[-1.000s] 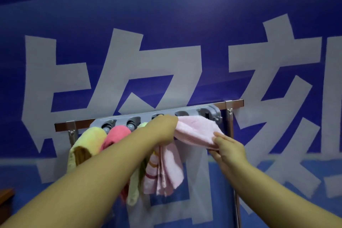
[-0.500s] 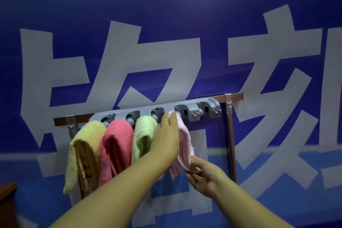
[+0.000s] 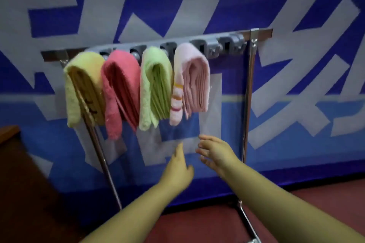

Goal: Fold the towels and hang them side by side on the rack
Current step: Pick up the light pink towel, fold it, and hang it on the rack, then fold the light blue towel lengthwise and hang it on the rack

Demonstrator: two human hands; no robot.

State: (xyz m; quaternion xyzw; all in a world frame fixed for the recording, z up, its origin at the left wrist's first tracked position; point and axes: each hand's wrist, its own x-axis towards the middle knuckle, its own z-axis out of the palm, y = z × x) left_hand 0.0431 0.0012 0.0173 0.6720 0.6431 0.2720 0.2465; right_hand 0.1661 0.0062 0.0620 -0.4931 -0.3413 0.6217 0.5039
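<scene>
Before a blue banner wall (image 3: 296,144), four folded towels (image 3: 136,87) on the rack (image 3: 233,42); hands (image 3: 197,162) spread, empty.

Huge pale-grey characters sprawl across the blue banner (image 3: 296,104) behind the rack, cropped by the frame edges, so none reads whole. No labels, brands or numbers show anywhere else.

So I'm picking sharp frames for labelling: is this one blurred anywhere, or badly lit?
Head view: dim, even light, no glare; both the left hand and right hand are motion-smeared, the towels and rack slightly soft; wide-angle lens bows the rack's rail and posts.
</scene>
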